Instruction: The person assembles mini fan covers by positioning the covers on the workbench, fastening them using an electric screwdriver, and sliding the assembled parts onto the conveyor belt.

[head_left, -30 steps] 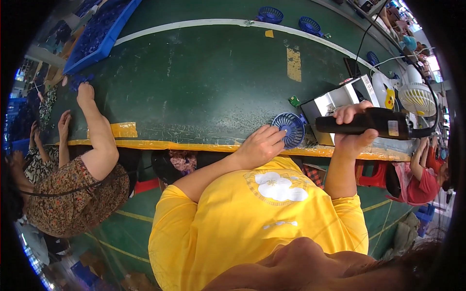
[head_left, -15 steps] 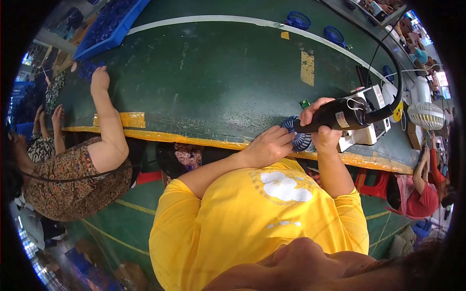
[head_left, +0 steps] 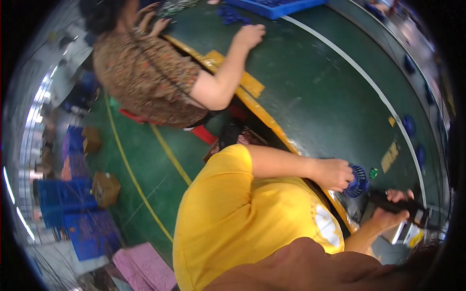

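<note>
My left hand (head_left: 332,174) is closed on the rim of a round blue fan grille (head_left: 358,181), which rests at the yellow-taped edge of the green workbench (head_left: 310,102). To its right, my right hand (head_left: 390,217) is wrapped round a black electric screwdriver (head_left: 416,209); its tip is hard to make out. The screwdriver is apart from the grille. A small green circuit board (head_left: 373,172) lies just beyond the grille.
More blue fan grilles (head_left: 409,125) lie past the white line on the bench. A co-worker in a patterned top (head_left: 145,77) reaches over the bench at left, near blue parts (head_left: 233,15) and a blue tray (head_left: 276,9). Blue crates (head_left: 90,233) and a cardboard box (head_left: 106,189) stand behind.
My view has swung to the left. The screwdriver has moved off the grille to the right in my right hand, while my left hand keeps hold of the grille.
</note>
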Available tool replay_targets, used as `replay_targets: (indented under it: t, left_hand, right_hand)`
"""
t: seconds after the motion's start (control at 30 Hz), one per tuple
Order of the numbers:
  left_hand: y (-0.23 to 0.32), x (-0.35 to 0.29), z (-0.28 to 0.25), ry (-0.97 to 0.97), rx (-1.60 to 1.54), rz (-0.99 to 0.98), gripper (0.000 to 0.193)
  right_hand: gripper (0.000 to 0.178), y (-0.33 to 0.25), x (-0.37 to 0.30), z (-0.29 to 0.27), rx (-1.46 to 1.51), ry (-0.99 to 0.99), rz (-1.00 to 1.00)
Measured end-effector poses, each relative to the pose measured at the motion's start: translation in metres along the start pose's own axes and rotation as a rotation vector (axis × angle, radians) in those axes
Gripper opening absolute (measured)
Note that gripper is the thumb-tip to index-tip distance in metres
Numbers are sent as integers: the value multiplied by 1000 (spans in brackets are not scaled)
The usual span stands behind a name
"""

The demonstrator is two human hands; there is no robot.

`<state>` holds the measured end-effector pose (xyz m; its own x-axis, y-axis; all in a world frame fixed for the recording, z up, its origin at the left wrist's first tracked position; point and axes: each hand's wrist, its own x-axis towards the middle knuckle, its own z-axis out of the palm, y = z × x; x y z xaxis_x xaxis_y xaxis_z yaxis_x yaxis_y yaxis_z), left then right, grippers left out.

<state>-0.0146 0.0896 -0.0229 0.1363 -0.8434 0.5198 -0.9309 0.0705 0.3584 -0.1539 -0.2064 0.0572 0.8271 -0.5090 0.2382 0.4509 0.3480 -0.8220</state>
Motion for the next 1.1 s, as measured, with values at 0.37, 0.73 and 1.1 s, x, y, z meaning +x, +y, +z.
replay_targets:
  t: [0.37, 0.73, 1.1]
  left_hand:
    - [-81, 49, -17, -102, -455, -227, 53]
    - [-22, 152, 32, -278, -934, -213, 94]
    - [-28, 202, 92, -211, -1408, -496, 41]
  right_hand:
    - [95, 30, -8, 46, -102, 0, -57]
    - [61, 35, -8, 42, -372, 105, -102]
    - [61, -88, 23, -23, -947, -121, -141]
